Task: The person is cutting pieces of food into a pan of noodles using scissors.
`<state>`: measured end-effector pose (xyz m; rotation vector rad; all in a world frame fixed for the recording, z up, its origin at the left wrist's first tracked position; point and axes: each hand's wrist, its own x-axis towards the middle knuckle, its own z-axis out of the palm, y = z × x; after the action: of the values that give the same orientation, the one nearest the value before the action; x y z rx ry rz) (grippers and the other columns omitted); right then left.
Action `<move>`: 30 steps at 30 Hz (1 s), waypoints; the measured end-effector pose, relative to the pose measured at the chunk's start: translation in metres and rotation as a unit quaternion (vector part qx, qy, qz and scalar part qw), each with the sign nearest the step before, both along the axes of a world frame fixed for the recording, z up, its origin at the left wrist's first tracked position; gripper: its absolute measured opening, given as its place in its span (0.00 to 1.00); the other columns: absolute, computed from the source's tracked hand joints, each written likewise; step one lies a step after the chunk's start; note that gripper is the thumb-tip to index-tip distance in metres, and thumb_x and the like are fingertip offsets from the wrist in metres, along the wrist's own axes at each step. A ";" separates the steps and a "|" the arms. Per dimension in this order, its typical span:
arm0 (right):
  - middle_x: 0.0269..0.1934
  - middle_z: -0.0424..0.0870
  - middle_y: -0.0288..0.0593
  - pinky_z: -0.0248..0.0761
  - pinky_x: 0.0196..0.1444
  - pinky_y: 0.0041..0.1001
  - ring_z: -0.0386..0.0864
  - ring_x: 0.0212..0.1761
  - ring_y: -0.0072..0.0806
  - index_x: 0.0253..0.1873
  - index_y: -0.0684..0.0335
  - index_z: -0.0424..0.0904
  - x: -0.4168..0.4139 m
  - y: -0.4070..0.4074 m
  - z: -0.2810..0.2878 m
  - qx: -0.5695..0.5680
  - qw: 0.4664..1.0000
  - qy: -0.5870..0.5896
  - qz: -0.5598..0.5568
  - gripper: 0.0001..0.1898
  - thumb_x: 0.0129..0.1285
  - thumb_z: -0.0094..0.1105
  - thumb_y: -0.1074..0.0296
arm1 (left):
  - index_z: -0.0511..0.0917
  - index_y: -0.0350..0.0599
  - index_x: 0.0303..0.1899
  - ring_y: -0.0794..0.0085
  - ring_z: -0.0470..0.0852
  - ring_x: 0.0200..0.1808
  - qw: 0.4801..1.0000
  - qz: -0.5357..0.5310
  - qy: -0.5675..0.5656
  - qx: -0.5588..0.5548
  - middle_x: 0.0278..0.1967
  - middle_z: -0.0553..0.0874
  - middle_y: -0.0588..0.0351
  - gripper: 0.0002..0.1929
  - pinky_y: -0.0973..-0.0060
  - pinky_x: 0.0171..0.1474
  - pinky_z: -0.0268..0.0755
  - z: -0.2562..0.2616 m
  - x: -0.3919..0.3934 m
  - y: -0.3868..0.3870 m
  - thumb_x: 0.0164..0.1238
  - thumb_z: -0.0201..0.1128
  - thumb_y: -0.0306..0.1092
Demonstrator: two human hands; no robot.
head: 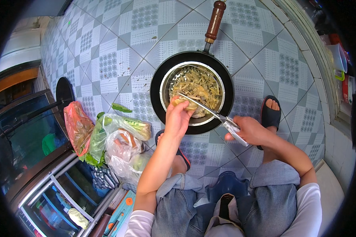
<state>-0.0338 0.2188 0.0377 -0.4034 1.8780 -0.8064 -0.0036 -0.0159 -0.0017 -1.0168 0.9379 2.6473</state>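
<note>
My left hand (178, 117) pinches a pale yellowish piece of food (185, 104) over the near left part of a steel bowl (163, 89). My right hand (249, 130) grips a pair of scissors (206, 108) by handles that look wrapped in white. The blades point up and left, across the held piece. Liquid and many thin yellow-brown strips (197, 81) fill the bowl. It sits inside a black frying pan (155, 83) on the floor, whose brown wooden handle (216, 22) points away from me. My fingers partly hide the held piece.
Plastic bags of vegetables (123, 145), a red bag (78, 126) and a loose green leaf (121, 108) lie on the tiled floor (121, 68) at left. A metal rack (52, 192) stands at lower left. My sandalled feet (271, 114) flank the pan's near side; a tiled ledge (310, 63) runs along the right.
</note>
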 end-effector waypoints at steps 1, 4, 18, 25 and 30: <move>0.22 0.73 0.53 0.64 0.28 0.36 0.74 0.26 0.44 0.32 0.70 0.69 -0.001 -0.001 0.002 -0.001 1.000 0.000 0.001 0.36 0.44 0.56 0.33 | 0.68 0.43 0.44 0.68 0.76 0.46 1.000 0.001 0.000 -0.001 0.42 0.76 0.54 0.13 0.68 0.49 0.71 -0.001 0.001 -0.002 0.56 0.51 0.21; 0.23 0.75 0.56 0.66 0.29 0.39 0.76 0.27 0.48 0.31 0.71 0.70 -0.004 -0.002 0.003 0.009 0.999 -0.037 -0.006 0.33 0.47 0.56 0.36 | 0.68 0.46 0.43 0.69 0.76 0.45 0.999 0.001 -0.044 -0.011 0.42 0.77 0.56 0.12 0.69 0.48 0.70 -0.003 0.003 -0.009 0.56 0.52 0.22; 0.23 0.72 0.46 0.64 0.28 0.30 0.72 0.26 0.31 0.35 0.67 0.68 0.006 0.010 -0.012 -0.005 0.999 0.002 -0.049 0.29 0.51 0.55 0.39 | 0.66 0.46 0.32 0.68 0.72 0.49 0.967 -0.035 0.241 -0.075 0.44 0.74 0.51 0.11 0.72 0.54 0.64 0.076 -0.016 -0.021 0.52 0.55 0.17; 0.23 0.72 0.41 0.66 0.27 0.23 0.72 0.25 0.23 0.37 0.66 0.67 0.005 0.015 0.004 -0.137 0.972 -0.187 -0.039 0.28 0.56 0.49 0.39 | 0.67 0.44 0.36 0.66 0.76 0.46 0.978 -0.022 0.192 -0.074 0.43 0.76 0.52 0.09 0.70 0.50 0.71 0.082 -0.017 -0.028 0.56 0.54 0.18; 0.21 0.68 0.33 0.66 0.26 0.19 0.69 0.22 0.19 0.40 0.64 0.68 0.004 0.021 -0.002 -0.210 0.912 -0.337 -0.103 0.28 0.57 0.46 0.38 | 0.69 0.40 0.43 0.68 0.79 0.41 0.998 -0.009 0.046 -0.040 0.40 0.78 0.52 0.09 0.74 0.44 0.76 0.061 -0.014 -0.036 0.61 0.53 0.25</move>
<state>-0.0297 0.2400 0.0357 -0.1486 1.1048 -1.3089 -0.0171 -0.0519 0.0593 -0.9052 1.0755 2.6825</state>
